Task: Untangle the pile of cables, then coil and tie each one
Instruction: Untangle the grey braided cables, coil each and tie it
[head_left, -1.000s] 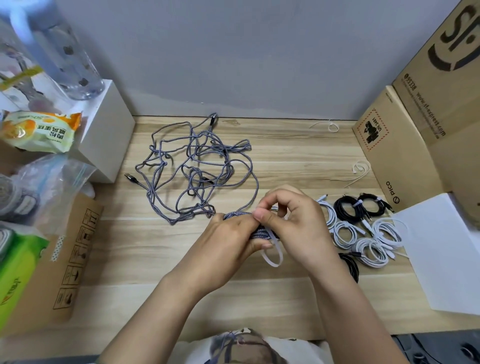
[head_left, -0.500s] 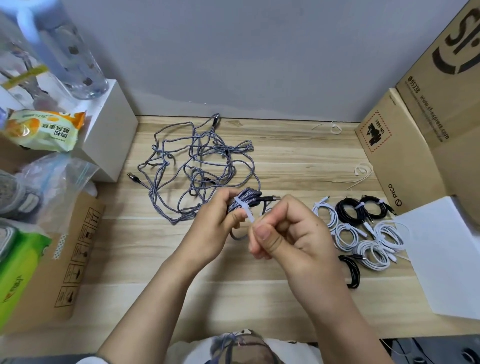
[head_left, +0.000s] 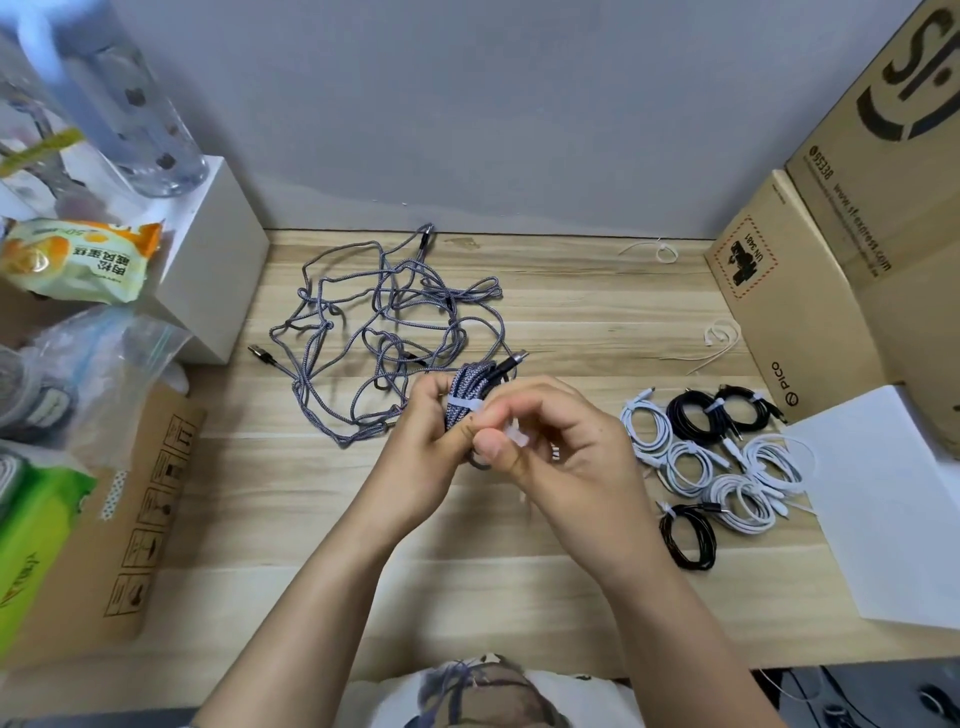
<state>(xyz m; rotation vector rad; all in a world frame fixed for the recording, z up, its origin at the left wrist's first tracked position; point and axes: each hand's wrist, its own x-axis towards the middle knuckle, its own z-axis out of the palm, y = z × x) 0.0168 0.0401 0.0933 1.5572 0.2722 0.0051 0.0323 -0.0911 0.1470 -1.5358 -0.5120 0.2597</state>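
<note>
Braided grey coil (head_left: 470, 392) gripped in left hand (head_left: 421, 457), just right of tangle (head_left: 387, 332); right hand (head_left: 550, 447) pinches white tie (head_left: 465, 407) tail. Seven tied coils (head_left: 722, 462) farther right. Tangle pending.

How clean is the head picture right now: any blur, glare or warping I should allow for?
Head view: even soft light, no glare on the table; wide-angle warp bends the boxes and bottle at the edges; the right hand is slightly motion-blurred around the tie; the tangle stays sharp.
</note>
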